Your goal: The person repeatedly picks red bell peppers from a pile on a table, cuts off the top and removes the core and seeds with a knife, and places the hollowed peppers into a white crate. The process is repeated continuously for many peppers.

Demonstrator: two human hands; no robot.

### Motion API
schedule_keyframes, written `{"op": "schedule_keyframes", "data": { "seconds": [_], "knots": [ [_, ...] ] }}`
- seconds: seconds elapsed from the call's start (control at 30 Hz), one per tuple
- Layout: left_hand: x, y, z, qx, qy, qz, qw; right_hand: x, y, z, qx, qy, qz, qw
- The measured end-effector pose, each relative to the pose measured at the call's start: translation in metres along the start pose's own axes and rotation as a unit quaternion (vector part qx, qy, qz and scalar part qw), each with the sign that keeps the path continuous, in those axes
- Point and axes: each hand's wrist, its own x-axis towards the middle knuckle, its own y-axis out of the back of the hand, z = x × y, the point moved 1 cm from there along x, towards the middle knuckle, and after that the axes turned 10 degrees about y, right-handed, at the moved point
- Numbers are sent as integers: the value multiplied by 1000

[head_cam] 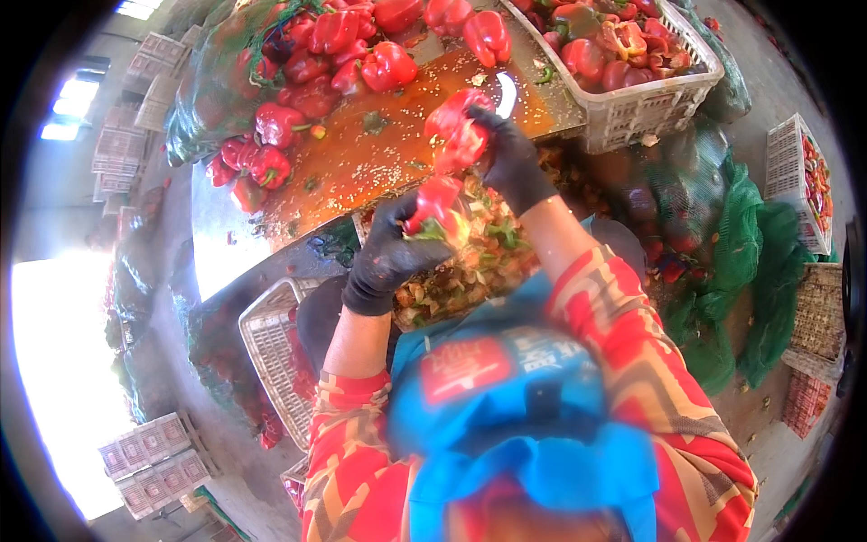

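My left hand (396, 251), in a dark glove, grips a piece of red bell pepper (439, 196) with a green and yellow end. Just above it, my right hand (508, 156), gloved the same way, holds a larger, torn-looking red bell pepper (457, 125). A pale curved strip (506, 95) shows beside the right fingertips; whether it is a blade, and whether the hand holds it, I cannot tell. Below both hands is a container full of pepper cores and scraps (467, 271). Beyond them lies the wet metal tabletop (366, 162), strewn with seeds.
Whole red bell peppers (332, 68) are heaped at the table's back, beside a green mesh sack (210, 88). A plastic crate of cut peppers (637, 101) stands at the right. Another crate (271, 339) is by my left leg; green netting (728, 271) lies at right.
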Motion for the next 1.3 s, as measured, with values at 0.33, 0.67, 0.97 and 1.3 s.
{"op": "schedule_keyframes", "data": {
  "seconds": [0.33, 0.67, 0.97, 1.3],
  "knots": [
    [57, 140, -81, 597, 155, 290, 732, 2, 20, 15, 140, 30, -193, 971],
    [41, 41, 35, 525, -222, 174, 803, -24, -33, 33, -268, 102, -279, 917],
    [-193, 159, 18, 544, 6, 373, 752, -34, -45, 5, -197, -58, -75, 976],
    [-12, 143, -5, 693, -131, 305, 640, -38, -50, 3, -223, -45, -1, 974]
  ]
}}
